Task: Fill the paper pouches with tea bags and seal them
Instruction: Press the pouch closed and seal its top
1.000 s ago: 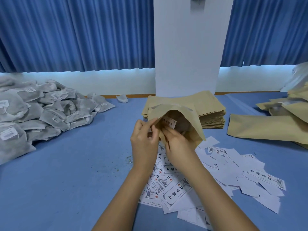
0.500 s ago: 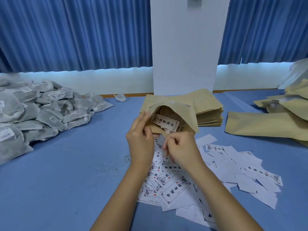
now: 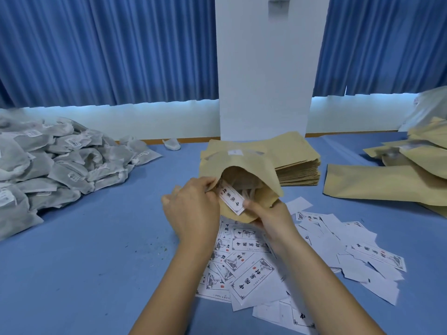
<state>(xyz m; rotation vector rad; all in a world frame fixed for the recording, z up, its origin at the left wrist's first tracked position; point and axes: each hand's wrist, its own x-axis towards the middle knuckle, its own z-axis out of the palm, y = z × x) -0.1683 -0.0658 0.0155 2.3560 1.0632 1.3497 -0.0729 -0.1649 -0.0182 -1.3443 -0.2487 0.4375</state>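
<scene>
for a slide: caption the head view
Left hand and right hand hold open a paper pouch, a printed label at its mouth.

On my feed, the printed slip [image 3: 231,199] went from the right hand's fingertips at the pouch mouth a second back to lying inside it, and ended tilted against the left side of the opening. The right hand [image 3: 273,221] drew out of the pouch [image 3: 254,165] and dropped below its lower edge. It finished with the thumb pinching the slip's lower corner. The left hand [image 3: 193,209] shifted to grip the left rim, and the mouth gaped rounder and wider than before.
</scene>
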